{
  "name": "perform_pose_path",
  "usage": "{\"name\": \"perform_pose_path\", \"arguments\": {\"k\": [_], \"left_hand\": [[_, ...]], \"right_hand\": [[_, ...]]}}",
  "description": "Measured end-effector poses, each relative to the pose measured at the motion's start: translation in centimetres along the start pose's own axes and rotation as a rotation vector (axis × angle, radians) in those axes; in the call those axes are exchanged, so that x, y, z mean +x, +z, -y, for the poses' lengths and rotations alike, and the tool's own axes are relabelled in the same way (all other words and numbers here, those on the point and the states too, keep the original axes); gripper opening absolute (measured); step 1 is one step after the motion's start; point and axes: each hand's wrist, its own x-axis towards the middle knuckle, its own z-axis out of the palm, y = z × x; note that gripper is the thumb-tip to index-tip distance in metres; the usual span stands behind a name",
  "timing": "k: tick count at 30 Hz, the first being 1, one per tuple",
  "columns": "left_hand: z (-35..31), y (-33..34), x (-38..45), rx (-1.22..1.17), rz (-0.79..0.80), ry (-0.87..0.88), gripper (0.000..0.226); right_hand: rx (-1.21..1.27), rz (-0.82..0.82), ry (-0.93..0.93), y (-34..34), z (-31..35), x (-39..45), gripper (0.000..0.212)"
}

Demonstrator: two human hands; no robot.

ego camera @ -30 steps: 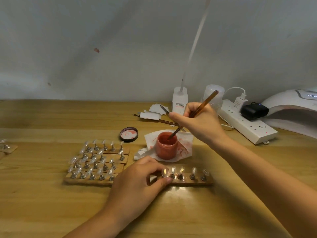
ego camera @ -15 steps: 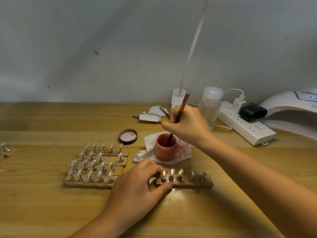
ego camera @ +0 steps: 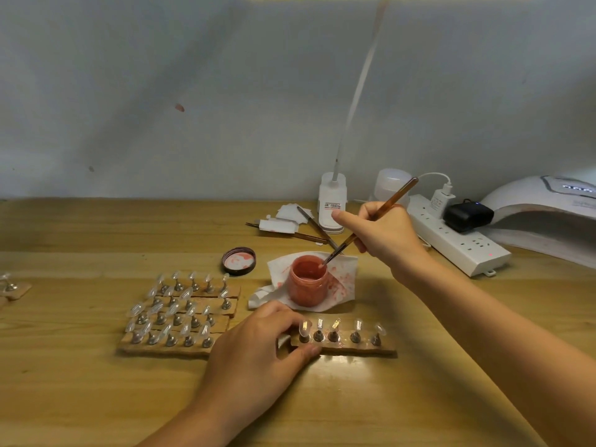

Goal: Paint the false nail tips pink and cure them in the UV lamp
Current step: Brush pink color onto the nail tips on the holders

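My right hand (ego camera: 383, 237) grips a thin brown brush (ego camera: 371, 221) slanted down to the left, its tip resting at the rim of an open pot of pink paint (ego camera: 308, 282). In front of the pot lies a wooden strip (ego camera: 351, 346) carrying several clear nail tips on metal stands. My left hand (ego camera: 258, 350) pinches the left end of that strip between thumb and fingers. The white UV lamp (ego camera: 548, 208) stands at the far right edge of the table.
A larger wooden block (ego camera: 180, 317) with several rows of clear tips lies to the left. The pot's lid (ego camera: 239, 260) and a stained tissue (ego camera: 342, 279) lie beside the pot. Behind are spare brushes (ego camera: 309, 227), two white bottles and a power strip (ego camera: 458, 240).
The brush stood upright deep in the pot half a second ago. Now my right hand has tilted it back and lifted its tip to the pot's rim. The left hand stays on the strip.
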Motion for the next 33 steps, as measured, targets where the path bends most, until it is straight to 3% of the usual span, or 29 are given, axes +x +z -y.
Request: {"name": "perform_pose_path", "arguments": {"k": [27, 33], "left_hand": [[-0.1, 0.1, 0.3, 0.014, 0.003, -0.045, 0.016], [-0.5, 0.2, 0.8, 0.024, -0.012, -0.033, 0.021]], "right_hand": [[0.037, -0.086, 0.155, -1.3, -0.5, -0.5, 0.038], [0.252, -0.132, 0.212, -3.2, 0.1, -2.4, 0.035]]}}
